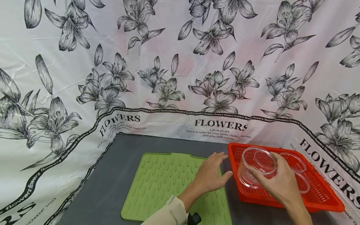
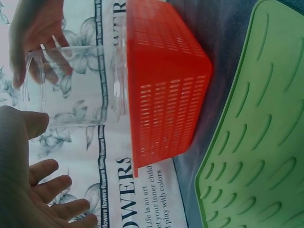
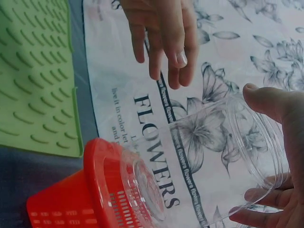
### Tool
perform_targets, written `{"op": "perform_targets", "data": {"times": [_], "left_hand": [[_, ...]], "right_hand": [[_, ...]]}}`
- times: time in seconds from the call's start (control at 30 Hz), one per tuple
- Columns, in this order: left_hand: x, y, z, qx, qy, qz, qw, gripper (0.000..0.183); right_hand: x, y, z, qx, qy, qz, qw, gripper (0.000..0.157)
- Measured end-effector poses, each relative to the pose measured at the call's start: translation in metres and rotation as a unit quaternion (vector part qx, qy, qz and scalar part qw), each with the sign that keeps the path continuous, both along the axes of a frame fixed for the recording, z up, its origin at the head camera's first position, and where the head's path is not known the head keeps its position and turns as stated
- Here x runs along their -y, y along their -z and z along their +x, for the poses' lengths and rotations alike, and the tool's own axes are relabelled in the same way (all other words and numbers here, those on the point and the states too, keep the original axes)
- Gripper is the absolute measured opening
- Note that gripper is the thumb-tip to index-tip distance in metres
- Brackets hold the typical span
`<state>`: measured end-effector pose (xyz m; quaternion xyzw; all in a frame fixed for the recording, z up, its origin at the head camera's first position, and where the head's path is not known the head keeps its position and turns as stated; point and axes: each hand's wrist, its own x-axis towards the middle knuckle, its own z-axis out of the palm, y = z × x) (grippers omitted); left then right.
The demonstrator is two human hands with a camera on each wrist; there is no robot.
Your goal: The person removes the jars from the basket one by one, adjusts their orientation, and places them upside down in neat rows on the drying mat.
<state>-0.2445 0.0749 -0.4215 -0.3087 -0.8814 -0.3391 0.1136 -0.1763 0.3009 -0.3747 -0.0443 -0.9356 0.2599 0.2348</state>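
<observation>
Gripped in my right hand (image 1: 284,179), a clear plastic jar (image 1: 244,172) stands over the left part of the red basket (image 1: 320,206). Thumb and fingers lie on opposite sides of the jar near its round rim, as the right wrist view shows. The base of the jar (image 3: 152,190) is by the basket's edge. My left hand (image 1: 211,175) holds nothing; its fingers are spread and reach toward the jar from the left. In the left wrist view its thumb (image 2: 35,123) overlaps the jar's edge. More clear round containers (image 1: 303,181) lie in the basket behind my right hand.
A green ridged mat (image 1: 166,181) lies on the dark grey table (image 1: 104,190), left of the basket and partly under my left forearm. White cloth (image 1: 168,125) printed with flowers and lettering hangs behind the table and along both sides.
</observation>
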Motion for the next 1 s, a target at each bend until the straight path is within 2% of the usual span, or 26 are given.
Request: {"op": "perform_targets", "data": {"times": [0.17, 0.33, 0.53, 0.77, 1.0], "left_hand": [[0.004, -0.006, 0.001, 0.009, 0.009, -0.002, 0.9999, 0.059], [0.009, -0.012, 0.001, 0.039, 0.027, 0.002, 0.9988, 0.066], [0.017, -0.020, 0.001, 0.078, 0.061, 0.003, 0.9951, 0.080], [0.026, -0.024, -0.001, 0.094, 0.098, 0.010, 0.9907, 0.093], [0.033, -0.029, -0.001, 0.123, 0.125, 0.027, 0.9841, 0.099]], "right_hand": [[0.005, -0.003, 0.002, 0.006, -0.014, -0.006, 1.000, 0.101], [0.010, -0.008, 0.005, 0.013, -0.032, -0.008, 0.999, 0.100], [0.019, -0.013, 0.008, 0.012, -0.052, 0.002, 0.999, 0.100], [0.024, -0.017, 0.013, 0.011, -0.068, 0.017, 0.997, 0.101], [0.031, -0.018, 0.018, 0.049, -0.084, 0.012, 0.995, 0.106]]}}
